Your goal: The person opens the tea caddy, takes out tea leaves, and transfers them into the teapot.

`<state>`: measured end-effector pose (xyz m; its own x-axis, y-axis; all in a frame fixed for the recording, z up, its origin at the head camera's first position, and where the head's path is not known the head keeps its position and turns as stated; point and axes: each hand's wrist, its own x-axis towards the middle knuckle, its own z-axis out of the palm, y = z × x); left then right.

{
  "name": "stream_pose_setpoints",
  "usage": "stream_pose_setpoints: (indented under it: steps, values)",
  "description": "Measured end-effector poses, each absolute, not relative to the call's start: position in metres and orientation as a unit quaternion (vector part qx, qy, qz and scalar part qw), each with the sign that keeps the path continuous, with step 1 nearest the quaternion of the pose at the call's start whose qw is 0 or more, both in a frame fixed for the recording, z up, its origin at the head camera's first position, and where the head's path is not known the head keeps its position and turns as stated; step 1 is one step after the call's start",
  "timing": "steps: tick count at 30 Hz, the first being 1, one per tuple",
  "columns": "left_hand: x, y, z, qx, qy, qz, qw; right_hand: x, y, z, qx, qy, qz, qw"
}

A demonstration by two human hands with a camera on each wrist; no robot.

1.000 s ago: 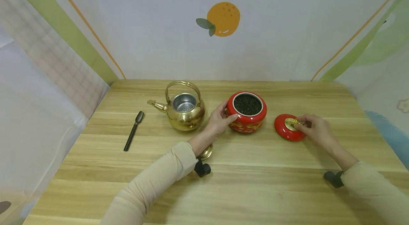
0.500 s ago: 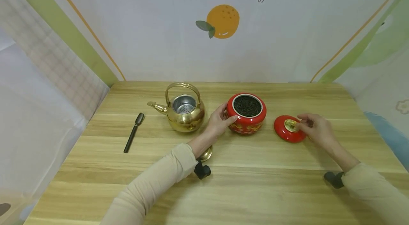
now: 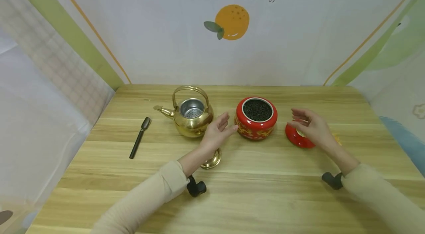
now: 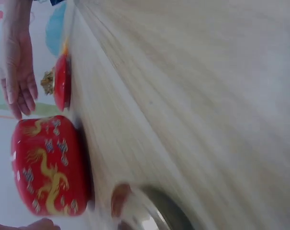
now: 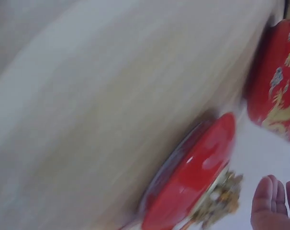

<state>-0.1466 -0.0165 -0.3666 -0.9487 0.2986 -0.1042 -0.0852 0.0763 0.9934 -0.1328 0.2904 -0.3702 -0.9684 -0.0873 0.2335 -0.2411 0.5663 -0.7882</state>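
A red jar (image 3: pixel 255 128) with gold dragons stands uncovered on the table, full of dark tea leaves (image 3: pixel 257 110). Just left of it is my left hand (image 3: pixel 215 135), fingers relaxed and holding nothing, thumb tip close to the jar's side. My right hand (image 3: pixel 312 127) hovers over the red jar lid (image 3: pixel 293 136), which lies right of the jar; its fingers are extended and hold nothing. The lid's gold knob (image 5: pixel 221 199) shows apart from the hand in the right wrist view. A brass teapot (image 3: pixel 192 125) with a strainer inside its mouth stands behind my left hand.
A dark tea scoop (image 3: pixel 139 138) lies at the left of the table. The brass teapot lid (image 3: pixel 212 160) rests under my left wrist, partly covered by it. A patterned cloth (image 3: pixel 265 57) rises behind the table's far edge.
My left hand has let go of the red jar and drawn back left. My right hand has released the lid's knob and moved slightly left and up. The jar and lid have stayed put.
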Motion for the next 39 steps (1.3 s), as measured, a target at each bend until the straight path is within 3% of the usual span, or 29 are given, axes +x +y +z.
stream_pose_setpoints:
  steps: [14,28,39]
  values:
    - [-0.118,-0.123,-0.36,0.049,0.757,0.643,0.105,-0.159,0.26,-0.373,0.125,-0.844,0.52,-0.027]
    - [-0.123,-0.234,-0.36,-0.022,0.87,0.493,0.016,-0.165,0.254,-0.376,0.13,-0.83,0.538,-0.064]
    - [-0.126,-0.268,-0.375,-0.04,0.924,0.38,0.021,-0.165,0.252,-0.378,0.134,-0.82,0.553,-0.059]
